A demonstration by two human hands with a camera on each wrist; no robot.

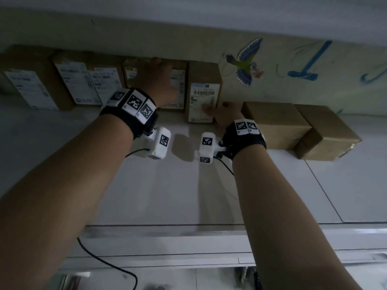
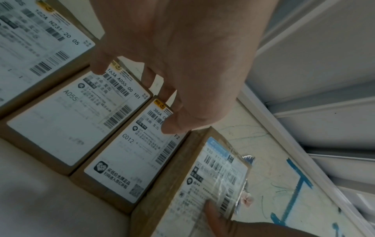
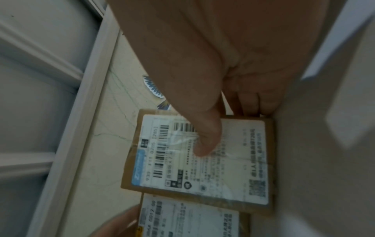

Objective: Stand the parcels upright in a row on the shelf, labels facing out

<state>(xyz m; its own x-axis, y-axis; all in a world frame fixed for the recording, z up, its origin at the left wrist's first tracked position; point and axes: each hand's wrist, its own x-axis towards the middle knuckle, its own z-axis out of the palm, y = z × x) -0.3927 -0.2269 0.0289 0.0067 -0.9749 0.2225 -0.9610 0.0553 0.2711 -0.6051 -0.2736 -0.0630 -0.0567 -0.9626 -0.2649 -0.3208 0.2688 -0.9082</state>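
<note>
A row of brown parcels stands upright on the white shelf (image 1: pixel 163 185), white labels facing me. My left hand (image 1: pixel 165 78) grips the top of the parcel labelled C012 (image 2: pixel 125 160), fingers over its top edge and thumb (image 2: pixel 172 126) on the label. Right beside it stands the end parcel with a blue-headed label (image 1: pixel 204 101). My right hand (image 1: pixel 217 109) holds this one, thumb (image 3: pixel 202 147) pressed on the label and fingers curled round its right side. The two parcels touch side by side.
Three more labelled parcels (image 1: pixel 77 80) stand to the left. Two plain brown boxes (image 1: pixel 276 124) (image 1: pixel 326 135) lie flat to the right, no labels showing. A bird sticker (image 1: pixel 247 63) and blue scribbles (image 1: pixel 310 63) mark the back wall. A black cable (image 1: pixel 109 262) hangs below.
</note>
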